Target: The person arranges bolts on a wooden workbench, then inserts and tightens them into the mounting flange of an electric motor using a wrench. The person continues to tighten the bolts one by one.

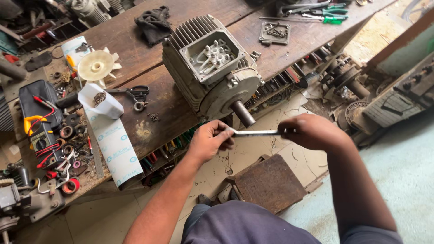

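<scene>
Flat metal strip, centre frame, is held level just below the motor shaft of the electric motor on the wooden bench. Left hand is closed on its left end, right hand closed on its right end. Judgement: grip both ends evenly, keep wrists level, keep the strip off the shaft. Forearms reach forward from bottom of frame.

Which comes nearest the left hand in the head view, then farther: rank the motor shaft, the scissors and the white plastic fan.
Measured from the left hand:
1. Motor shaft, just above and right of the hand, sticking out over the bench edge.
2. Scissors, up and to the left on the wooden bench.
3. White plastic fan, farther left still, near the bench's back corner.
</scene>
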Demonstrator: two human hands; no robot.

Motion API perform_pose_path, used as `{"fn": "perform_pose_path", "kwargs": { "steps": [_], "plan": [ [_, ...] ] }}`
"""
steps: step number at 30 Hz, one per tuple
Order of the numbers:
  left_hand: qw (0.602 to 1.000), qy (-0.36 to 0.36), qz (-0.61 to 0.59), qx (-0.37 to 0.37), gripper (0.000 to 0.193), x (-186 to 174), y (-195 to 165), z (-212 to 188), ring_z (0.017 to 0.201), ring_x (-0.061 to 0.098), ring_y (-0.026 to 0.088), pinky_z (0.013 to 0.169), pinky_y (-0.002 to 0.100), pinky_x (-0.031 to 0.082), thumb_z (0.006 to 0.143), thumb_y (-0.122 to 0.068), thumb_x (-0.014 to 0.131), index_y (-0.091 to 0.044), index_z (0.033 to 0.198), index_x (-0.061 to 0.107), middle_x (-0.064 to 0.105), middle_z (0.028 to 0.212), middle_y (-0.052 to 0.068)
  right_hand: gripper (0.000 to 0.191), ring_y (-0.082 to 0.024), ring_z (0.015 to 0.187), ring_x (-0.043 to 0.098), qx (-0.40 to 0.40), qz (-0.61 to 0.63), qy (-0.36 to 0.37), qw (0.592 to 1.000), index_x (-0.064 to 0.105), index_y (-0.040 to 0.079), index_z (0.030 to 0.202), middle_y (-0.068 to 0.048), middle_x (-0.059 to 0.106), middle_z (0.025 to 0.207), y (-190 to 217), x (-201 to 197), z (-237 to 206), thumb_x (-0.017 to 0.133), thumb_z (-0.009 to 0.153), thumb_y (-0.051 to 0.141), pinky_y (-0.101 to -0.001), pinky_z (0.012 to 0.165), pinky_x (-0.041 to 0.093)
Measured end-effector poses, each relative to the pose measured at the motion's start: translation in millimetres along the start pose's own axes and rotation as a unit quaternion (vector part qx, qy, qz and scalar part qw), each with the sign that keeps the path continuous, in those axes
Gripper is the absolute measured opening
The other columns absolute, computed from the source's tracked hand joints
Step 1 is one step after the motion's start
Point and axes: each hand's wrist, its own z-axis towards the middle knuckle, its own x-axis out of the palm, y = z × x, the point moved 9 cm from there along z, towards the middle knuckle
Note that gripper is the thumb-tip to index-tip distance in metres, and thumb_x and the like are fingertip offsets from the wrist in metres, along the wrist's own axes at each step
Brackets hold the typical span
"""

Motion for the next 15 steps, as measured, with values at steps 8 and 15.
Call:
{"fn": "perform_pose_path", "kwargs": {
  "steps": [8,15],
  "plan": [
    [0.951,-0.131,-0.054,0.274,0.012,10.7,-54.5,9.8,0.081,0.075,0.012,0.073,0.030,0.065,0.104,-0.013,0.063,-0.001,0.104,0.062,0.075,0.089,0.007,0.053,-0.016,0.079,0.066,0.120,0.440,-0.361,0.813,0.054,0.009,0.136,-0.010,0.065,0.095,-18.2,35.8,-19.6,0.077,0.094,0.030,-0.0269,0.061,0.052],
    [0.861,-0.196,0.232,0.408,0.008,27.3,-85.6,24.2,0.079,0.076,0.016,0.066,0.030,0.063,0.100,-0.011,0.068,-0.006,0.106,0.065,0.076,0.090,0.006,0.020,-0.013,0.053,0.054,-0.008,0.653,-0.329,0.682,0.056,0.006,0.117,-0.005,0.061,0.074,-26.9,2.9,54.8,0.066,0.105,0.017,-0.0264,0.045,0.039]
  ]
}}
